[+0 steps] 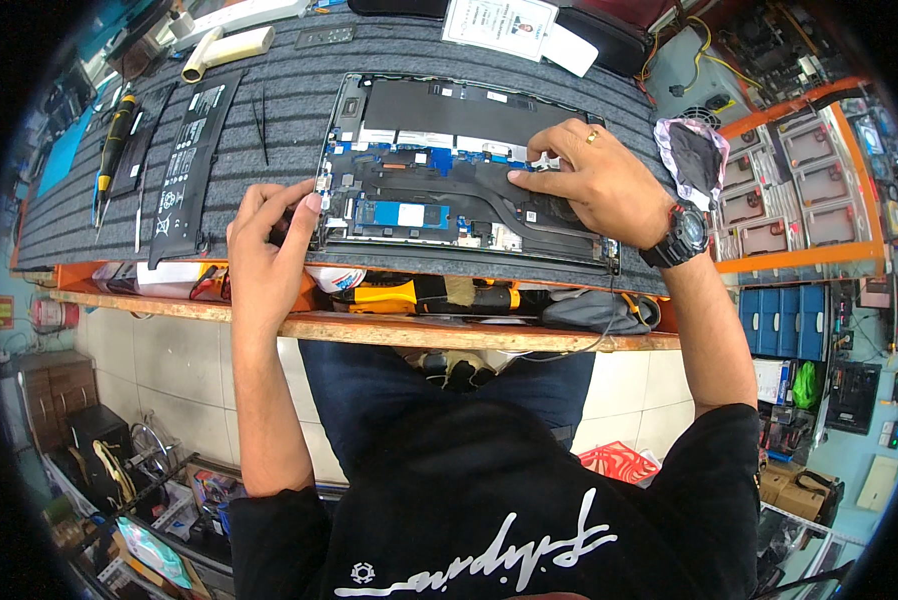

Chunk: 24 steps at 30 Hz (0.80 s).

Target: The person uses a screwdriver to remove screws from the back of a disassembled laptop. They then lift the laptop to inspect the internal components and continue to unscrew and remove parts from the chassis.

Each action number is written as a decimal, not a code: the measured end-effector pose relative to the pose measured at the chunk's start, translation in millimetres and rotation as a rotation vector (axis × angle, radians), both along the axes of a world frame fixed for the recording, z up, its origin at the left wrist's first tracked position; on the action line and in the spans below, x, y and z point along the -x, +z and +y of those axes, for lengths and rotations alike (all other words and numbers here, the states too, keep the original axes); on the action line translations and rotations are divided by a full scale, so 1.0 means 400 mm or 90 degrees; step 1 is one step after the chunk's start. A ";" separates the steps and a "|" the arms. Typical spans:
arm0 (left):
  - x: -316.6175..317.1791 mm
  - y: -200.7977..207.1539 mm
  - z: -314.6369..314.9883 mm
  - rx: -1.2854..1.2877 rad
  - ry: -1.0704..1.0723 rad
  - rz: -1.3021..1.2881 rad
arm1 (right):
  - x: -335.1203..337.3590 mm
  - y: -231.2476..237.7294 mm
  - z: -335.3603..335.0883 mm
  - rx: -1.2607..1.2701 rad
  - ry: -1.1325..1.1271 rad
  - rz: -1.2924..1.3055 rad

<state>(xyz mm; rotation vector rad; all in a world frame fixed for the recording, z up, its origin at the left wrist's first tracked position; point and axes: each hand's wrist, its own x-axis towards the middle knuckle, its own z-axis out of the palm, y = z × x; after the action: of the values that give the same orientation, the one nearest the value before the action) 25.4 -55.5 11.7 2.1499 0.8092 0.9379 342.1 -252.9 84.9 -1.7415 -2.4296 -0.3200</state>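
Note:
An opened laptop (369, 172) lies on the grey ribbed mat with its inside facing up. It shows a blue circuit board (439, 160), a black heat pipe and a blue storage stick (380, 214). My left hand (274, 225) grips the laptop's left edge, thumb on top and the other fingers bent around the side. Over the right part of the board, my right hand (609, 180) has its thumb and index finger close together. Whatever lies between those fingertips is too small to make out. A watch (687, 232) sits on my right wrist.
Left of the laptop lie a black battery pack (191, 150), black tweezers (260, 125) and a yellow-black screwdriver (116, 150). An open drawer (189, 306) below the table edge holds yellow-black tools. A crumpled bag (691, 160) and an orange-framed organizer (799, 255) stand right.

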 end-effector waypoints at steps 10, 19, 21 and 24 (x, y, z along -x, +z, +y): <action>0.000 0.002 -0.003 0.005 0.004 0.004 | 0.024 -0.009 -0.018 0.007 -0.029 0.108; -0.004 0.005 -0.002 0.014 -0.008 -0.019 | -0.003 -0.014 0.073 0.003 0.043 0.201; -0.004 0.004 -0.002 0.012 -0.007 -0.015 | -0.014 -0.029 0.092 0.031 0.033 0.252; -0.005 0.008 -0.003 0.018 -0.005 -0.003 | -0.014 -0.036 0.100 0.042 0.006 0.261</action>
<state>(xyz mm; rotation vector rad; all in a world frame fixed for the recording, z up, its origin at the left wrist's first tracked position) 27.3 -56.9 14.8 2.1241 0.8072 0.9225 347.6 -212.8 70.5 -1.6265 -2.1700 0.1123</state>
